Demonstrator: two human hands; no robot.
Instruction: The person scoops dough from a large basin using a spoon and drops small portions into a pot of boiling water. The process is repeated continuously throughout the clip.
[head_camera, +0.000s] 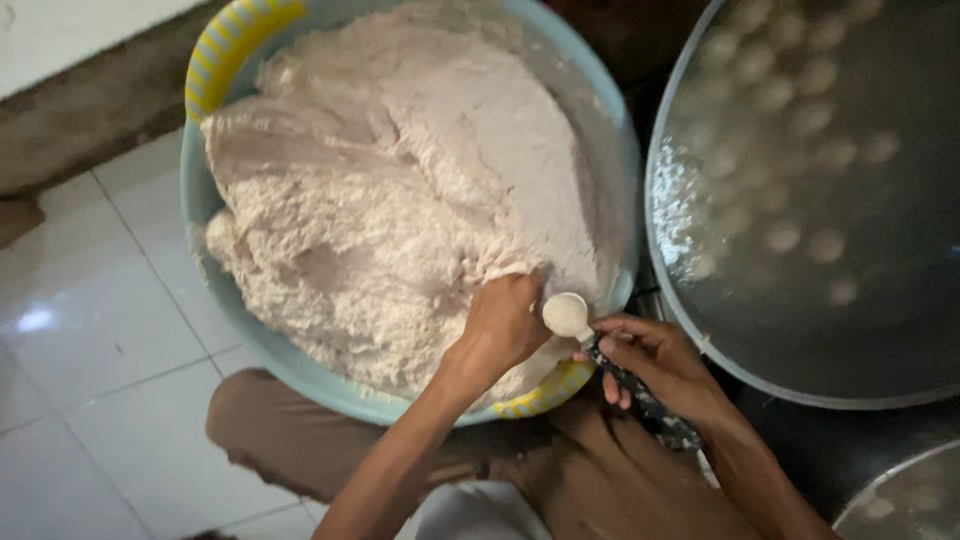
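**Paste scooped from a basin beside a pot of floating balls**

A large light-blue plastic basin (200, 200) with yellow-striped handles is seen from above, heaped with pale pinkish-white paste (400, 180). The left hand (505, 325) is pressed into the near edge of the paste, its fingers curled shut around a portion of it, so that the fingertips are hidden in the mass. Just beside it, the right hand (655, 360) is closed on the dark handle of a spoon (568, 315); the spoon's rounded bowl is coated with the same pale paste and is held at the left hand's thumb side, over the basin's near rim. To the right of the basin, a wide metal pot (700, 330) filled with water is set, and many small pale balls (790, 110) are seen in it, blurred beneath the surface. The rim of a second metal vessel (900, 490) is glimpsed in the lower right corner. White floor tiles (100, 380) lie to the left, and a knee in brown trousers (270, 430) is tucked under the basin.
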